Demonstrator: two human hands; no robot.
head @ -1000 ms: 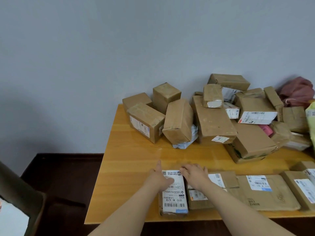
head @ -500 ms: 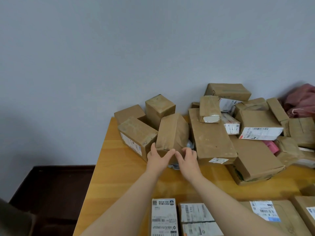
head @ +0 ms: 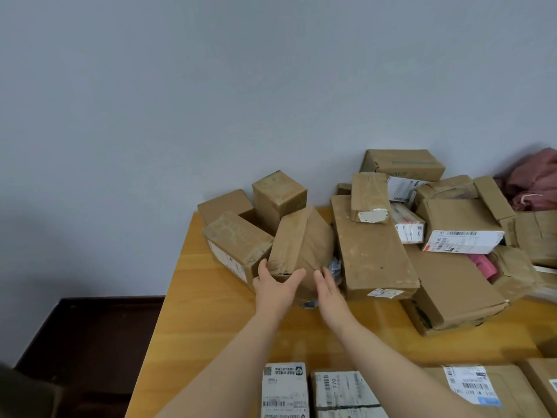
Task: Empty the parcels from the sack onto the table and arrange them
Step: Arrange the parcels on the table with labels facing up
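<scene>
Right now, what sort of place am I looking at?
Probably a parcel sorting corner: taped brown cardboard parcels heaped on a yellow wooden table against a bare grey wall.

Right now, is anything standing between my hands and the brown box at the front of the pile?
Nothing visible: the left hand and right hand both touch the brown box at its near end.

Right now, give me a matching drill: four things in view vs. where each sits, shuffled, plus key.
Things:
1. tilted brown parcel
2. pink bundle
3. white-faced parcel
4. upright box

Places:
A. far right edge of view
B. leftmost of the near row
C. back left, standing on end
D. between left hand and right hand

Pairs: 1-D, 2-A, 3-B, 4-C
</scene>
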